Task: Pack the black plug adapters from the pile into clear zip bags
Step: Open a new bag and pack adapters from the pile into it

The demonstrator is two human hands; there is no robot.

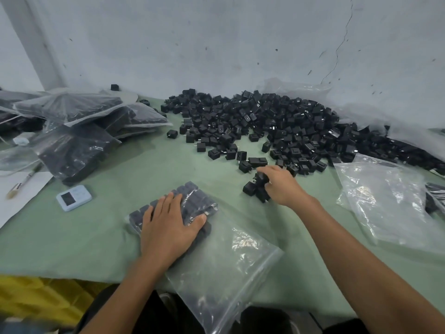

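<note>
A: Right hand (281, 186)?
B: Curled round a few adapters (261, 180), out at the near edge of the pile (277, 121). Knuckles up, fingers closed on them.
A: And the left hand (168, 227)?
B: Flat, fingers straight, pressing down on the zip bag (228, 261), right over the packed rows (192, 196) at its far end.
A: Where from the right hand, then?
B: Left of it and nearer the body. Long axis slanting from far left to near right, filled end away, slack empty end close by. Mouth likely at that near end, though hard to tell through the glare.
A: So which hand to feed it?
B: Right, probably: loaded, and nearer the slack end. Would need to swing back and inward, bag pinned to the table (108, 237) by the left.
</note>
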